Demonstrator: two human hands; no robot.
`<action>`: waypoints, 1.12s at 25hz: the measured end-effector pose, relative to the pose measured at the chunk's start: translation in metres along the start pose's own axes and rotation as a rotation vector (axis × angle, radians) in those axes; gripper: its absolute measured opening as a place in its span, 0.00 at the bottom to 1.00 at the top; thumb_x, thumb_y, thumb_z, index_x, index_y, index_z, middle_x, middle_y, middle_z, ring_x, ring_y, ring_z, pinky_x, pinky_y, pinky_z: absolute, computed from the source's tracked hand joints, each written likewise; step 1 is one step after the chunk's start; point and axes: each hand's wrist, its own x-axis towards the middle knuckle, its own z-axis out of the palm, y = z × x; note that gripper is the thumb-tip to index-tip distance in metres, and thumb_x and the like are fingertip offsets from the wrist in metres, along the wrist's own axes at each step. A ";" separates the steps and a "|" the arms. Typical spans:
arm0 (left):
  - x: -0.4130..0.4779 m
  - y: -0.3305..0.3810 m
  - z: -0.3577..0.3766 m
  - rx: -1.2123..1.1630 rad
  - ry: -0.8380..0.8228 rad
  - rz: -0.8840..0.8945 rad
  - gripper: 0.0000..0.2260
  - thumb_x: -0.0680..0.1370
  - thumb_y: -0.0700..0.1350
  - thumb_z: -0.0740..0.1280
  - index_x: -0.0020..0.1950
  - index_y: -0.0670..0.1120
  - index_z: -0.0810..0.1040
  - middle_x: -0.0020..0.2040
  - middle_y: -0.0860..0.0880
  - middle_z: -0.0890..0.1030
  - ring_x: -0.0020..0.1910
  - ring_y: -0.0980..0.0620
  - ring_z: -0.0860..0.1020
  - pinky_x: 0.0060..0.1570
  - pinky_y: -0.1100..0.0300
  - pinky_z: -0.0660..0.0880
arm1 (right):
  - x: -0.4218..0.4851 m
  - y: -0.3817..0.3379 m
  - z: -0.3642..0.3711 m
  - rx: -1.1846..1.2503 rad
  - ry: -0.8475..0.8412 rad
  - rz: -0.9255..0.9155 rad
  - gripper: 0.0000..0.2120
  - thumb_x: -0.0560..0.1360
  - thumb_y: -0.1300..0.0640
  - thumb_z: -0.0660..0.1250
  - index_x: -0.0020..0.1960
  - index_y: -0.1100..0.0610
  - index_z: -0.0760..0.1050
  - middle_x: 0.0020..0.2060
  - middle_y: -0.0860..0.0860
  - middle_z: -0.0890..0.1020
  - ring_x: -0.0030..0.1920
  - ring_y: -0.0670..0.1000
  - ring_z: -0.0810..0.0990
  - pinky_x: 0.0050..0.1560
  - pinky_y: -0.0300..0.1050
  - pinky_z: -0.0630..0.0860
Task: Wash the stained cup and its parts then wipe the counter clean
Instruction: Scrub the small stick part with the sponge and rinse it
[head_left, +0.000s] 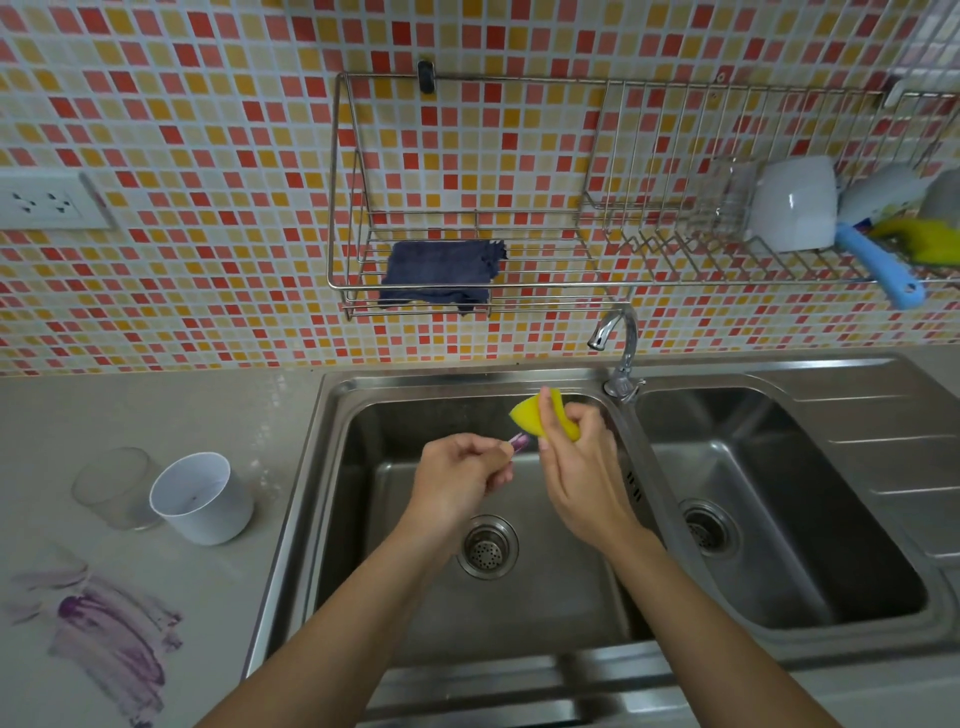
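Yellow sponge (540, 415) gripped in the right hand (576, 467), folded between thumb and curled fingers, over the back of the left basin (363, 493) of the steel sink, just below the tap (618, 343). Pinches, with the left hand (462, 478), a small purple-stained part (518, 441), only its tip showing past the fingertips; cannot tell which part of the cup it is. Holds that tip just beside the sponge; contact unclear. Both hands above the round drain (488, 545), clear of the basin floor. On the worktop (156, 415), near the sink's left rim: white cup (200, 496) standing upright, mouth open, a small dark mark on its inside bottom. Just beside it, toward the left edge, a clear tumbler-like piece (117, 486), also upright; touching the cup or barely apart, hard to say. Nearer the front left corner, purple stain (109, 623) smeared in broad streaks across the grey surface, apart from the cup. On the tiled wall above the back edge, wire rack (467, 306) with a dark blue cloth (441, 273) draped over its shelf. Further right, a second rack section holding a tipped white mug (792, 205) and a blue-handled brush (878, 267) poking out past the front wire. Right basin (779, 545) beside the left one. Wall socket (44, 200) above the back left corner.
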 end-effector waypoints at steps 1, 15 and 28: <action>0.000 -0.003 -0.001 0.110 0.024 0.098 0.04 0.75 0.37 0.68 0.45 0.36 0.81 0.31 0.45 0.79 0.25 0.60 0.75 0.33 0.67 0.75 | -0.001 -0.003 0.000 0.008 0.010 0.006 0.25 0.79 0.50 0.49 0.74 0.55 0.55 0.51 0.61 0.72 0.47 0.59 0.75 0.47 0.52 0.73; -0.004 -0.032 -0.011 0.686 0.172 0.842 0.10 0.75 0.48 0.66 0.46 0.42 0.80 0.40 0.50 0.85 0.36 0.54 0.82 0.35 0.56 0.78 | -0.012 -0.014 -0.003 0.072 0.019 0.052 0.26 0.79 0.51 0.49 0.75 0.56 0.52 0.51 0.58 0.70 0.46 0.55 0.74 0.46 0.53 0.75; -0.004 -0.028 0.009 -0.050 0.029 0.158 0.04 0.76 0.36 0.66 0.43 0.36 0.77 0.32 0.44 0.79 0.28 0.54 0.77 0.33 0.66 0.75 | -0.024 0.002 -0.004 0.076 0.013 0.035 0.26 0.80 0.47 0.45 0.75 0.55 0.51 0.51 0.59 0.70 0.45 0.54 0.74 0.44 0.51 0.75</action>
